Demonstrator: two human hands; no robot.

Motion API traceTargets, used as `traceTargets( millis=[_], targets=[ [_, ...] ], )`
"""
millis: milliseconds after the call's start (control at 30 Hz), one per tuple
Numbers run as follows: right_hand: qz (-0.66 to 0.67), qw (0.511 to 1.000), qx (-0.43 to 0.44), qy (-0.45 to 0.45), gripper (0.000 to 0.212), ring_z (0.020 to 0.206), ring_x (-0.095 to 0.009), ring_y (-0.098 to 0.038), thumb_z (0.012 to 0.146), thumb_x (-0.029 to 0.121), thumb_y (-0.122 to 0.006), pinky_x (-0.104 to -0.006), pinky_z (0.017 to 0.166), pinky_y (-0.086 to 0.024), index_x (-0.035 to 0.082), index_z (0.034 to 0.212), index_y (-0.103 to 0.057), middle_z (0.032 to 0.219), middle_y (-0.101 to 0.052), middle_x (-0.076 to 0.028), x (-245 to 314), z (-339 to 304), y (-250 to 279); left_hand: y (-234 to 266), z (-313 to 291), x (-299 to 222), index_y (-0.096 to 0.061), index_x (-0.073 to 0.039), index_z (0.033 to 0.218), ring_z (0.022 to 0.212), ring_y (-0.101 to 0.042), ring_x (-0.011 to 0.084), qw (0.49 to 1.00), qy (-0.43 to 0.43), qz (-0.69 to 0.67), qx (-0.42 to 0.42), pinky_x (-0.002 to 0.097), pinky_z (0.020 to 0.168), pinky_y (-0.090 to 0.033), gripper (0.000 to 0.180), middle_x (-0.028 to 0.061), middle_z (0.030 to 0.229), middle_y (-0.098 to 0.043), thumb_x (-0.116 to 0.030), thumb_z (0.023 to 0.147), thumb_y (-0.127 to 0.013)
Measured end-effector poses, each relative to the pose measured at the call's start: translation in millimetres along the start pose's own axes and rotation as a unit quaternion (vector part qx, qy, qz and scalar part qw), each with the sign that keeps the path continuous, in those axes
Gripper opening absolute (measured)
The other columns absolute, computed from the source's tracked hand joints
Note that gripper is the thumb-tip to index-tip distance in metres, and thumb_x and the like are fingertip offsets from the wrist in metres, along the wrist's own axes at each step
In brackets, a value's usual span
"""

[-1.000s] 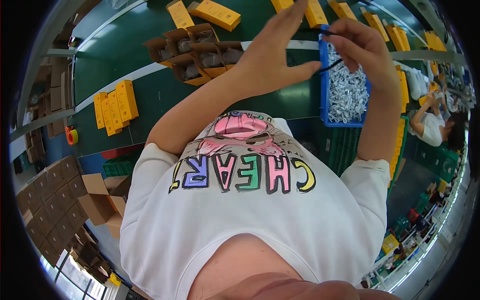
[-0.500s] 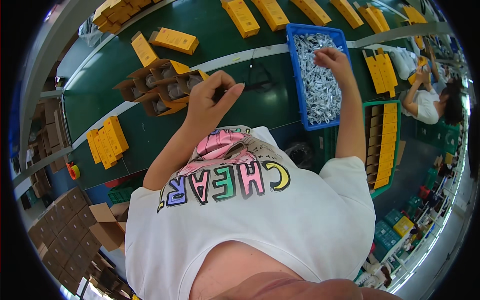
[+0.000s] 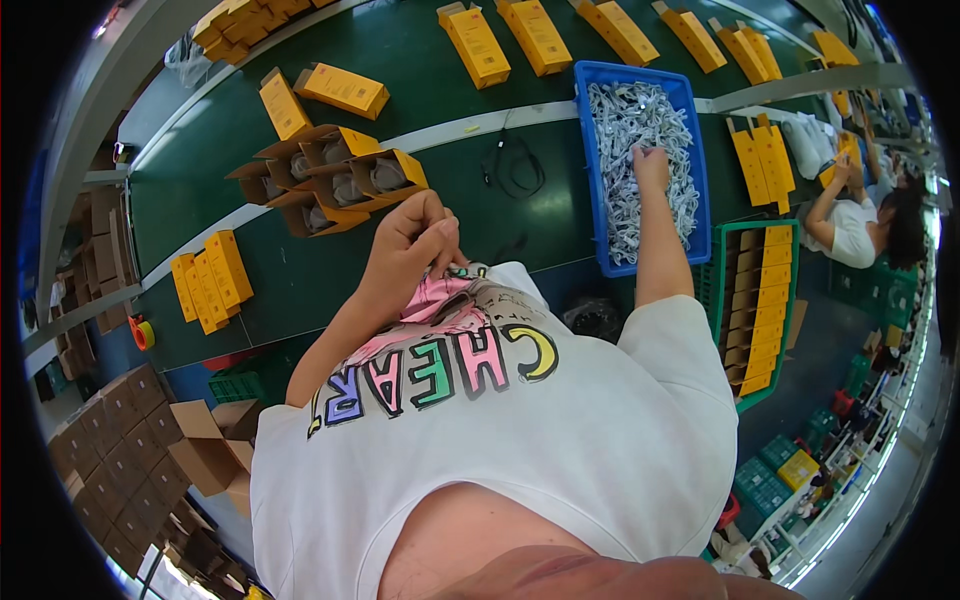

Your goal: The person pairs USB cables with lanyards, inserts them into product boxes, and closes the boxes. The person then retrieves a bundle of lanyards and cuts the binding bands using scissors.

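My right hand [image 3: 651, 170] reaches into a blue tray [image 3: 704, 215] filled with small white items that look like bundled cables [image 3: 640, 220]. Its fingertips are drawn together on one of them. Close to my chest, my left hand [image 3: 415, 240] is closed with curled fingers; whatever it may hold is hidden. Just beyond the left hand stands a cluster of open yellow boxes [image 3: 330, 185], their flaps up and grey wrapped contents inside.
Several yellow boxes lie along the far belt [image 3: 475, 45] and in a stack at left [image 3: 213, 283]. A black cable [image 3: 515, 165] lies on the green table. At right stands a green crate [image 3: 722, 275] of open boxes; beyond it a co-worker [image 3: 850, 225] holds a yellow box.
My right hand has come down onto the cables in the tray. My left hand has drawn back from the open boxes toward my chest, its fingers curling in.
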State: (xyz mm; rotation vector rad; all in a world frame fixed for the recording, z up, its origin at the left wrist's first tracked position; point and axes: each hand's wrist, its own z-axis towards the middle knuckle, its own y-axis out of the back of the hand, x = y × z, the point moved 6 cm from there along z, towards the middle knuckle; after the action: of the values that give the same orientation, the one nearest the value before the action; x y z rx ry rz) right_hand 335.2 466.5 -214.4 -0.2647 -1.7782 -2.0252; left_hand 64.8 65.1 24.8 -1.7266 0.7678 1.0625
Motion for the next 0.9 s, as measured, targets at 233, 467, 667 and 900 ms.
traceTargets(
  millis=[233,467,667,900],
  targets=[
    [-0.011,0.998,0.049,-0.032,0.031,0.085,-0.036,-0.067,0.084,0.035,-0.067,-0.0461,0.075,-0.052,0.006,0.094,-0.069,0.09,-0.071,-0.015,-4.3,-12.7,15.9,7.6,-13.1,5.7,-0.055,-0.004,0.087,0.057,-0.041,0.0022,0.995,0.07,0.076,-0.003,0.0191,0.055,-0.035,0.022,-0.0031,0.069,-0.049,-0.021,0.1,-0.057],
    [0.148,0.986,-0.062,0.032,0.024,0.093,-0.029,-0.067,0.09,0.023,-0.062,-0.0383,0.081,-0.051,0.003,0.102,-0.069,0.1,-0.071,-0.014,-32.9,-23.7,21.9,1.1,-21.3,-5.2,-0.063,0.0,0.106,0.068,-0.05,0.0054,0.979,-0.01,0.197,0.059,0.0212,0.062,-0.04,0.02,0.0015,0.077,-0.062,-0.017,0.102,-0.053],
    [0.565,0.809,0.095,-0.131,0.013,0.081,-0.018,-0.067,0.097,0.01,-0.054,-0.0309,0.08,-0.056,-0.001,0.103,-0.058,0.098,-0.068,-0.012,26.6,-55.8,18.4,23.5,-26.1,-11.9,-0.055,-0.003,0.123,0.072,-0.052,0.0079,0.976,-0.032,0.215,0.01,0.0232,0.068,-0.041,0.025,0.004,0.076,-0.062,-0.016,0.102,-0.051],
    [0.564,0.609,0.556,0.035,0.023,0.077,-0.013,-0.064,0.091,0.008,-0.065,-0.0286,0.071,-0.056,0.0,0.112,-0.06,0.09,-0.063,-0.005,293.3,-224.9,131.4,49.2,-25.6,-22.9,-0.035,-0.01,0.144,0.055,-0.03,0.0005,0.999,-0.018,0.024,-0.027,0.0156,0.051,-0.022,0.044,0.0025,0.078,-0.057,-0.02,0.104,-0.048]
  ],
)
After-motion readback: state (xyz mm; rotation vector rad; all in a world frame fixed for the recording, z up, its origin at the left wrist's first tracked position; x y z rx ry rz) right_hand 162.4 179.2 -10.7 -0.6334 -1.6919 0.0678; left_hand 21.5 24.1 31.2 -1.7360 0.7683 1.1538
